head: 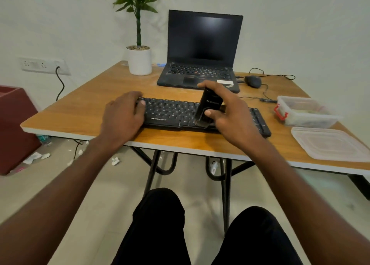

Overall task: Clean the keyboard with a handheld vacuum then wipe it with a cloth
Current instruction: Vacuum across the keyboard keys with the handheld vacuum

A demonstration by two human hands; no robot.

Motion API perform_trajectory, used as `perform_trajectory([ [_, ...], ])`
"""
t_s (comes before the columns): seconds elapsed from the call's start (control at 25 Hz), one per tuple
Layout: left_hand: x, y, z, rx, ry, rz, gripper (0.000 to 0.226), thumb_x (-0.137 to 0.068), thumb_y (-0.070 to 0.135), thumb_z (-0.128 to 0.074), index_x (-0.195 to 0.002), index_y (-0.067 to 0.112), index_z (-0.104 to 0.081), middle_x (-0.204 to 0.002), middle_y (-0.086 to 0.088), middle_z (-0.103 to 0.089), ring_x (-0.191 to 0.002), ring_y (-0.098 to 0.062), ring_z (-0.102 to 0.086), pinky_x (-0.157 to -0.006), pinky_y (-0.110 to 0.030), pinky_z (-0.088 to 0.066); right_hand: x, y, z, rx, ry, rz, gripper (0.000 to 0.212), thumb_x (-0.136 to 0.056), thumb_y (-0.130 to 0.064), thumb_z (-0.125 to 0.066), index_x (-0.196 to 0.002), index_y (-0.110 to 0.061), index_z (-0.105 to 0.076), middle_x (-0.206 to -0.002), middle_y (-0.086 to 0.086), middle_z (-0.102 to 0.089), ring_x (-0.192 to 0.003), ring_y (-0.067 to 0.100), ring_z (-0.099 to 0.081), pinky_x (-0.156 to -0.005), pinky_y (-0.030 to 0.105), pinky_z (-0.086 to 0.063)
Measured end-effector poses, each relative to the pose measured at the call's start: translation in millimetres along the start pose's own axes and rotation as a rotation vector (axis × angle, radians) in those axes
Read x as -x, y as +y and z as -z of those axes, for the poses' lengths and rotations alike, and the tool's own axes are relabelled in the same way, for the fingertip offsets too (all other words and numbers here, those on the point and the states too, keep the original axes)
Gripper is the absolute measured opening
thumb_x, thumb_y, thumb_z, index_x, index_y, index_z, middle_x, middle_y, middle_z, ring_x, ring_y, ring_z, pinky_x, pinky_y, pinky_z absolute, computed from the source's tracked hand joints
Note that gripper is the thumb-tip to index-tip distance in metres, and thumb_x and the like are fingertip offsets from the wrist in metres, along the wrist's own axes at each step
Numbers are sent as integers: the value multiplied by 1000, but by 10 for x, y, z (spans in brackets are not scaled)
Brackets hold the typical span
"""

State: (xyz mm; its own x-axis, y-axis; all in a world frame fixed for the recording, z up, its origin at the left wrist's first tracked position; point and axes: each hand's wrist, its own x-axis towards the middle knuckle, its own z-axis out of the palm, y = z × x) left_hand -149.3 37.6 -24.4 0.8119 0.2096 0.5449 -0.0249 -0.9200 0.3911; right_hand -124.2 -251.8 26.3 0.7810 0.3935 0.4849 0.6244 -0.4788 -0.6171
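Observation:
A black keyboard (pixel 170 112) lies near the front edge of the wooden table (pixel 84 108). My left hand (pixel 122 114) rests on the keyboard's left end and grips it, thumb on the keys. My right hand (pixel 226 110) holds a black handheld vacuum (pixel 208 106) upright and slightly tilted, its nozzle down on the lower row of keys right of the middle. The hand hides part of the keyboard's right half. No cloth is in view.
An open black laptop (pixel 200 50) stands behind the keyboard, a potted plant (pixel 139 60) to its left, a wired mouse (pixel 253 81) to its right. At the right sit a clear plastic box (pixel 304 112) and its lid (pixel 330 144). Paper scraps litter the floor.

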Motion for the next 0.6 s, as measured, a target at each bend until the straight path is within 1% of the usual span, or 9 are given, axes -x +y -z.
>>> perform_trajectory([
  [0.04,-10,191,-38,20,-26,-37,42,-109,38,-44,-142,16,-59,-132,-8,-69,-118,-27,-65,-108,-58,-46,42,61,41,-26,36,-18,67,-96,-2,-66,-144,-46,-48,-140,-3,-54,-127,12,-55,-84,23,-61],
  [0.08,-36,398,-100,36,-62,-72,41,-110,38,-46,-143,19,-58,-135,-5,-68,-121,-23,-64,-112,-58,-44,79,110,81,-58,75,-44,68,-96,-1,-66,-143,-46,-48,-141,-3,-54,-129,12,-56,-84,23,-62],
  [0.12,-65,623,-181,47,-94,-104,40,-110,38,-48,-145,21,-57,-138,-3,-67,-124,-20,-62,-116,-56,-40,117,159,118,-59,110,-58,68,-96,-1,-66,-143,-47,-48,-141,-3,-54,-130,14,-56,-87,28,-63],
  [0.16,-87,845,-275,49,-118,-133,40,-110,39,-48,-145,22,-56,-140,0,-66,-127,-18,-61,-119,-54,-37,158,191,157,-25,131,-51,68,-95,-1,-67,-143,-47,-48,-141,-3,-55,-130,14,-55,-91,32,-62],
  [0.24,-116,1149,-505,23,-142,-179,38,-110,41,-46,-142,24,-57,-137,2,-65,-127,-16,-59,-118,-49,-36,251,256,239,130,111,-3,68,-94,-1,-68,-141,-44,-48,-137,-1,-57,-128,12,-55,-95,30,-58],
  [0.32,-95,1239,-679,-53,-165,-184,37,-110,45,-40,-132,24,-61,-127,3,-68,-121,-18,-61,-113,-48,-37,341,369,373,269,113,-20,69,-92,1,-68,-139,-45,-47,-130,3,-59,-120,15,-57,-92,27,-54],
  [0.44,-91,1216,-782,-149,-170,-152,40,-109,46,-34,-126,23,-62,-120,2,-70,-113,-20,-63,-108,-50,-38,333,558,669,378,246,-152,74,-90,4,-67,-139,-47,-46,-124,5,-58,-109,16,-57,-82,30,-51],
  [0.52,-81,1204,-787,-160,-150,-153,38,-108,44,-34,-125,23,-62,-119,2,-71,-111,-20,-64,-108,-50,-39,203,670,758,368,282,-163,74,-90,5,-68,-139,-46,-45,-130,4,-58,-113,15,-56,-85,32,-54],
  [0.6,-81,1206,-781,-143,-155,-154,38,-108,43,-35,-127,22,-61,-121,2,-70,-113,-20,-63,-109,-51,-38,-16,756,775,255,261,-125,73,-88,6,-69,-137,-44,-46,-137,0,-58,-123,17,-57,-95,39,-58],
])
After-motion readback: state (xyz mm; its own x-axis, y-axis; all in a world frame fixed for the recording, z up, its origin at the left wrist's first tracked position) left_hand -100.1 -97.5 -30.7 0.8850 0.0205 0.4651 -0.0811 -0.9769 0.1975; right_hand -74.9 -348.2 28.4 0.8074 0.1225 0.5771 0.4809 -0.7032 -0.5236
